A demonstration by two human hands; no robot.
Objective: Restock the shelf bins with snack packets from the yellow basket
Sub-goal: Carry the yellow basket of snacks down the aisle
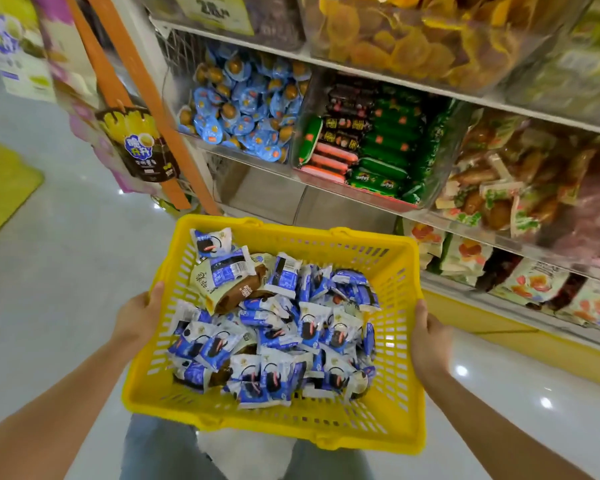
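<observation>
Here we are in the aisle, and the yellow basket point(388, 431) is held out in front of the body, over the pale shiny floor point(66, 271), just short of the shelves. The left hand point(137, 317) grips the basket's left rim, thumb hooked over the top edge and fingers clamped round the outside. The right hand point(430, 341) does the same on the right rim, thumb on the edge, the rest of its fingers wrapped out of sight below. Inside, a deep heap of blue and white snack packets point(278, 341) fills the floor of the basket, with a brown packet point(243, 292) lying on top towards the far left corner. Ahead and above stand the shelf bins point(433, 188), clear-walled and well stocked. One holds round blue-lidded cups point(246, 109). Just to its right sits another with green and red sausage sticks point(371, 143). Further right are mixed wrapped snacks point(499, 188), blurred. On the top shelf there is yellow dried fruit point(395, 39). An orange post point(142, 81) runs down the shelf's left side
</observation>
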